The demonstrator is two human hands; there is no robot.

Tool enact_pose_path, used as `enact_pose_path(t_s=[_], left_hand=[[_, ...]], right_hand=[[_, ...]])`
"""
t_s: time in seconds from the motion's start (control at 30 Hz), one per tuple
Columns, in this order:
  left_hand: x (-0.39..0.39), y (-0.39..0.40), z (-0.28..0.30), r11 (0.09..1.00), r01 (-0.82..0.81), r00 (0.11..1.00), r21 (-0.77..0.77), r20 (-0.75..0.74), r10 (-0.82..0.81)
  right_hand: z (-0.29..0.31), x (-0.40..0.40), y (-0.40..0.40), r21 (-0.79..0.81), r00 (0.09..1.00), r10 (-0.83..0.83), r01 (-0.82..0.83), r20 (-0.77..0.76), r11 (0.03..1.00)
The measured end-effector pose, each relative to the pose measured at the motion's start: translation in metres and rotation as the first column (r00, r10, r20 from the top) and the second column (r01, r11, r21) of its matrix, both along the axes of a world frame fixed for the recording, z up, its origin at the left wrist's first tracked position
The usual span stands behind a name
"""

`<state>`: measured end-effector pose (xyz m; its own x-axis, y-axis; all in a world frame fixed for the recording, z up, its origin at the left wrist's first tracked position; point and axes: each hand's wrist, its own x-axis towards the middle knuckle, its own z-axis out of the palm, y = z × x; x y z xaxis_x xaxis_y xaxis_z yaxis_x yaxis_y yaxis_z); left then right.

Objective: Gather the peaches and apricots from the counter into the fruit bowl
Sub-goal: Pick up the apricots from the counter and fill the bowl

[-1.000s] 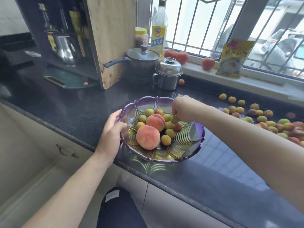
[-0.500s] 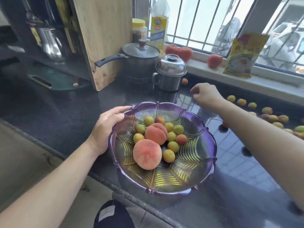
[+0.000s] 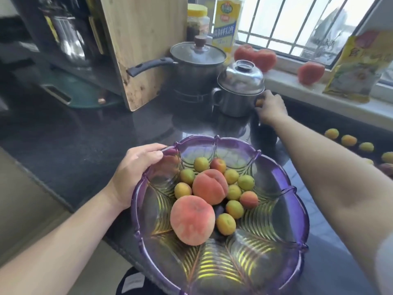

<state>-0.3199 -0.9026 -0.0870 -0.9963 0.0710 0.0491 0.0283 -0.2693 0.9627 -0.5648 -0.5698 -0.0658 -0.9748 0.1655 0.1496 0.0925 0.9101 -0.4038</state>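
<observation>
A purple glass fruit bowl [image 3: 291,201] sits at the counter's front edge. Inside lie two big peaches [image 3: 192,219] and several small apricots [image 3: 226,223]. My left hand [image 3: 136,173] grips the bowl's left rim. My right hand [image 3: 271,107] is stretched far back, right beside the steel lidded mug [image 3: 238,88], with its fingers closed around a small orange apricot [image 3: 258,102] on the counter. More apricots [image 3: 348,140] lie loose along the counter at the far right.
A lidded pot [image 3: 196,60] with a black handle stands behind the mug, next to a wooden cutting board [image 3: 142,47]. On the windowsill rest red tomatoes [image 3: 263,58], an oil bottle [image 3: 226,24], a jar and a yellow packet [image 3: 359,69].
My right hand left the bowl, travelled back and right, and closed on an apricot beside the steel mug. The left hand stayed on the rim. The view moved closer to the bowl.
</observation>
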Motion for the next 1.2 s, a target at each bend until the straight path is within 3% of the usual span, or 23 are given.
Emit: enact_pose_path(t_s=[0.17, 0.33, 0.43, 0.6, 0.67, 0.73, 0.8, 0.93, 1.03, 1.2], left_hand=[[-0.001, 0.0, 0.0, 1.0, -0.01, 1.0, -0.014, 0.025, 0.01], [-0.002, -0.001, 0.002, 1.0, 0.002, 1.0, -0.027, 0.0, -0.002], [0.003, 0.001, 0.005, 0.997, 0.007, 1.0, -0.076, 0.0, -0.007], [0.014, 0.01, 0.017, 0.989, 0.068, 0.996, -0.135, 0.074, -0.058], [0.023, 0.019, 0.024, 0.977, 0.059, 0.997, -0.203, 0.068, -0.046], [0.038, 0.034, 0.028, 0.965, 0.014, 0.999, -0.263, 0.049, -0.001], [0.053, 0.051, 0.03, 0.942, -0.037, 0.998, -0.335, 0.03, 0.05], [0.08, 0.079, 0.026, 0.906, -0.093, 0.993, -0.412, 0.022, 0.112], [0.095, 0.091, 0.02, 0.914, -0.125, 0.989, -0.386, 0.031, 0.148], [0.107, 0.093, 0.012, 0.948, -0.156, 0.982, -0.278, 0.058, 0.178]], right_hand=[[0.009, 0.021, 0.005, -0.03, 0.996, -0.046, 0.044, -0.075, 0.999], [0.037, 0.072, 0.01, -0.382, 0.998, -0.061, 0.044, -0.032, 0.923], [0.062, 0.133, 0.019, -0.596, 1.0, 0.002, 0.003, 0.009, 0.803], [0.114, 0.262, 0.029, -0.662, 0.969, 0.242, -0.152, 0.045, 0.734], [0.13, 0.31, 0.026, -0.5, 0.935, 0.352, -0.281, 0.051, 0.819], [0.132, 0.341, 0.024, -0.19, 0.891, 0.443, -0.42, 0.098, 0.887], [0.119, 0.358, 0.02, 0.071, 0.86, 0.483, -0.499, 0.162, 0.864], [0.092, 0.366, 0.021, 0.364, 0.852, 0.429, -0.518, 0.299, 0.774], [0.08, 0.357, 0.026, 0.482, 0.887, 0.357, -0.46, 0.294, 0.746], [0.069, 0.34, 0.017, 0.451, 0.903, 0.328, -0.425, 0.279, 0.785]])
